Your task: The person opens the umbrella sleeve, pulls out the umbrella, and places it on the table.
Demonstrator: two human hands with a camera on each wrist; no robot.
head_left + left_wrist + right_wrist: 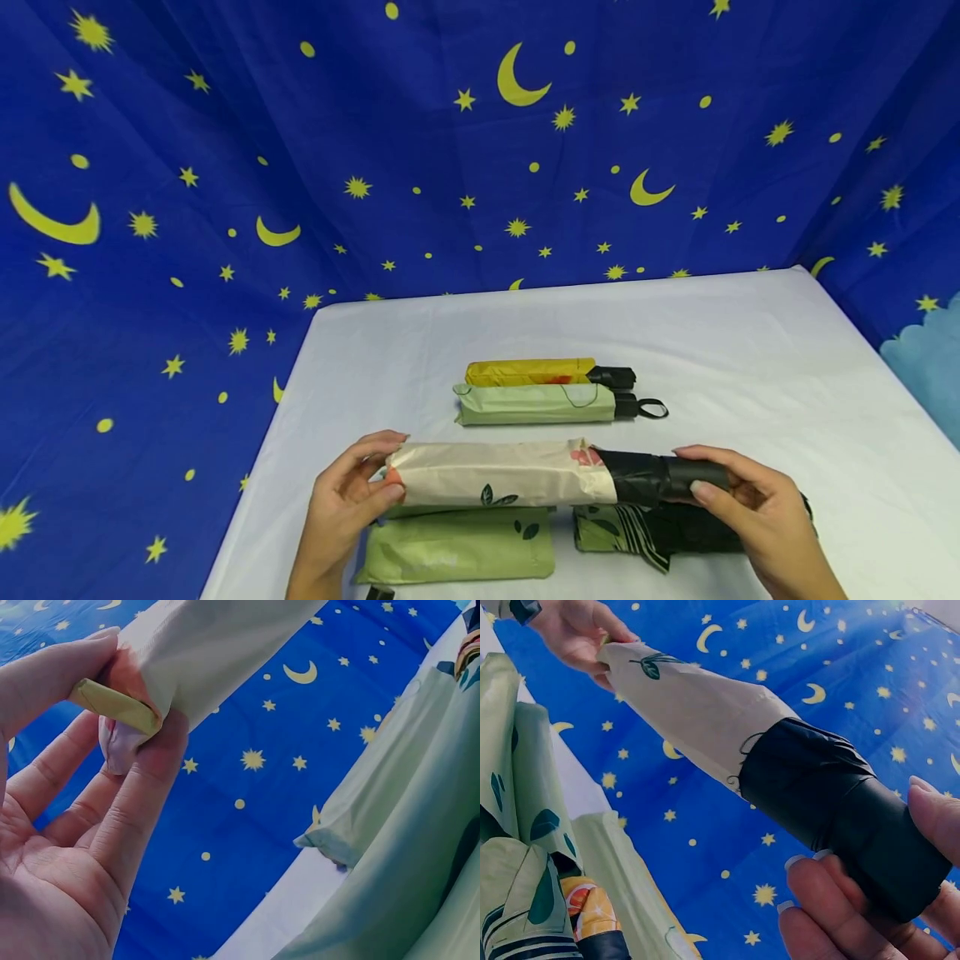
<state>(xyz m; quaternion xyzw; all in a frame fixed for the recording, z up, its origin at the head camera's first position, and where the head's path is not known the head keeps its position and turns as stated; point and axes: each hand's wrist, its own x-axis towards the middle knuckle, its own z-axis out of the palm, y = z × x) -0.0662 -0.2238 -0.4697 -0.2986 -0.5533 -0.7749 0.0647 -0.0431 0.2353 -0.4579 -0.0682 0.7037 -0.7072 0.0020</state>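
Note:
A folded umbrella in a cream sleeve (495, 473) with dark leaf and red flower prints is held level between both hands. My left hand (341, 504) pinches the closed end of the sleeve between thumb and fingers; a small olive strip (116, 706) shows beside the thumb there. The other end is in my right hand (768, 512), thumb and fingers round the black handle (889, 844). Dark folded fabric (802, 772) comes out of the sleeve's open mouth. Below it in the head view lies a green sleeve (457, 546) with leaf prints, partly covered by the cream one.
Farther back on the white table (390, 350), a yellow folded umbrella (525, 372) and a pale green one (536, 404) lie side by side. At the front right, a green umbrella with striped edging (622, 529) is partly hidden. A blue star-patterned curtain (450, 150) stands behind.

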